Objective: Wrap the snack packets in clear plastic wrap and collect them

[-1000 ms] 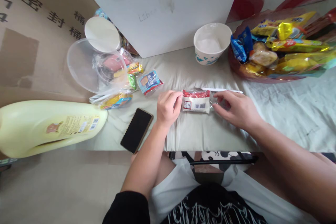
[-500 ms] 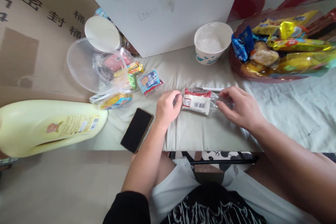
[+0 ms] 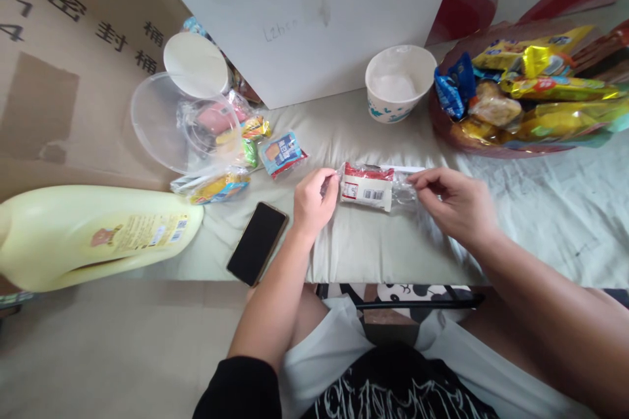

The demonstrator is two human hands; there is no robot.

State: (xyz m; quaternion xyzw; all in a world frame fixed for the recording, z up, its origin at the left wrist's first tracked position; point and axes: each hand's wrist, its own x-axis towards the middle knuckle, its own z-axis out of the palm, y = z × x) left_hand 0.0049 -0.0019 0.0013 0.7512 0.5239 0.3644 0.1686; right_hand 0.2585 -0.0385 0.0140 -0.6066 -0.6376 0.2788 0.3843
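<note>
A small red and white snack packet with a barcode lies inside a clear plastic bag on the cloth-covered table. My left hand is closed, thumb against curled fingers, pinching the left end of the clear bag. At the other end, my right hand pinches the bag's right edge between thumb and forefinger. The bag stretches between both hands, close to the cloth. Just behind it lies a thin white strip, partly hidden by the bag.
A black phone lies left of my left forearm. Farther left are a blue snack packet, a clear lid and a pale yellow jug. Behind stand a paper bowl, a white box and a snack-filled basket.
My right hand has shifted slightly right and its fingers have closed into a pinch on the bag's right edge. My left hand keeps its hold, and the packet stays almost in place.
</note>
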